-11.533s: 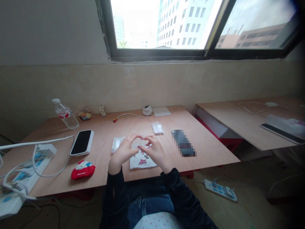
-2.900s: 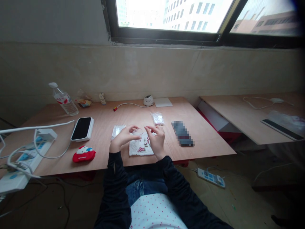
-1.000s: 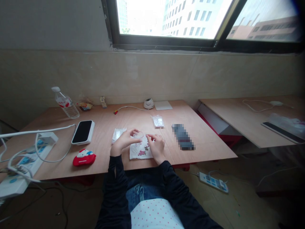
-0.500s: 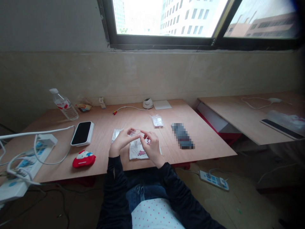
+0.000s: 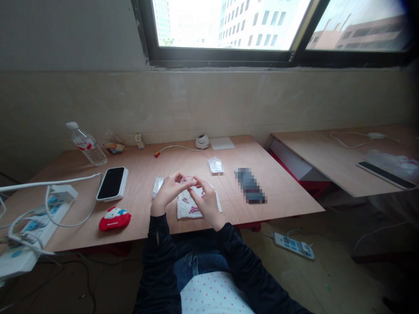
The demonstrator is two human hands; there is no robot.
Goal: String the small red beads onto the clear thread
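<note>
My left hand [image 5: 168, 192] is raised over the left part of a white cloth [image 5: 185, 206], with its fingertips around a small, clear round piece [image 5: 187, 179]. My right hand [image 5: 206, 201] reaches in from the right, its fingertips at the piece's edge. Small pink beads [image 5: 194, 209] lie on the cloth below my hands, and my right hand partly hides the other small items there. A small clear bag [image 5: 158, 186] lies just left of the cloth, partly behind my left hand. Another bag with pink contents [image 5: 215, 166] lies farther forward.
A pixelated object [image 5: 250, 187] lies right of the cloth. Left stand a phone-like black-and-white device [image 5: 112, 183], red character pouch [image 5: 114, 219], water bottle [image 5: 86, 144] and cabled power strip [image 5: 36, 229]. A dome camera [image 5: 202, 141] sits at the back. The table's front edge runs below my wrists.
My right hand has moved left and closer to my left hand, its fingertips now at the clear piece. The piece sits slightly farther left, above the cloth.
</note>
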